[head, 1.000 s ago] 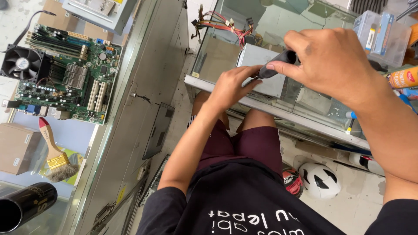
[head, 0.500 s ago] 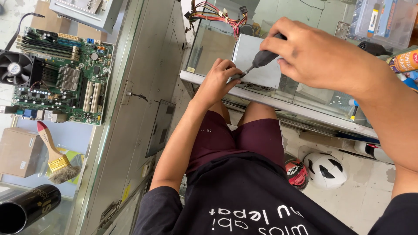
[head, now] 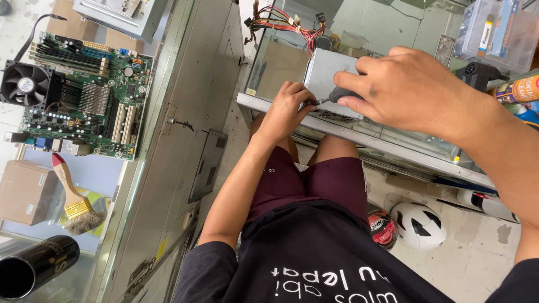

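A grey metal power supply box [head: 325,73] with a bundle of coloured wires [head: 281,22] rests on the glass counter [head: 292,112] in front of me. My left hand [head: 287,109] presses on the box's near left edge, fingers bent around the screwdriver tip. My right hand [head: 412,92] is shut on the dark handle of a screwdriver [head: 332,96], whose shaft points left to the box's near edge, next to my left fingers.
On the left lie a green motherboard [head: 84,101] with a black fan [head: 25,84], a paintbrush [head: 73,199], a cardboard box [head: 25,191] and a black cylinder [head: 33,266]. A spray can [head: 516,90] and a clear plastic box [head: 499,31] stand at the right. Helmets [head: 418,224] lie on the floor.
The view has shifted, so the box and both hands sit lower in the picture. The screwdriver tip stays at the box's near edge, held by my right hand.
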